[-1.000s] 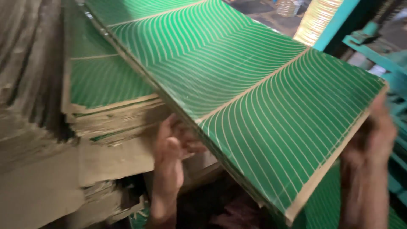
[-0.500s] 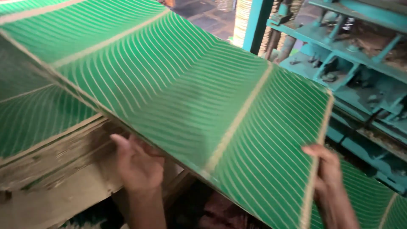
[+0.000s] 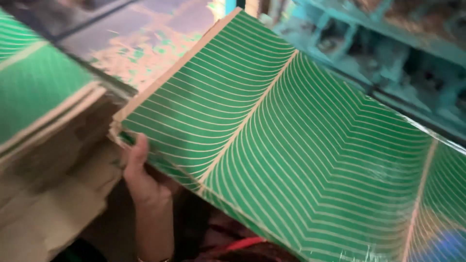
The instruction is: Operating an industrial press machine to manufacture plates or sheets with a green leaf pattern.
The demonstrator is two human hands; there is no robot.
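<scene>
A bundle of large green sheets (image 3: pixel 301 145) printed with pale leaf-vein lines fills the middle and right of the view, sagging in the centre. My left hand (image 3: pixel 143 179) grips the bundle's near left corner, thumb on the printed face and fingers under it. My right hand is out of sight; the bundle's right end runs off the frame edge.
A stack of the same green sheets (image 3: pixel 43 102) on brown board lies at the left. Turquoise metal machine framing (image 3: pixel 388 53) runs along the back right. A worn, paint-stained surface (image 3: pixel 145 43) shows at the top centre.
The bundle has swung to the right, away from the left stack, and now bows in the middle. My right hand, seen on its far edge before, has left the view.
</scene>
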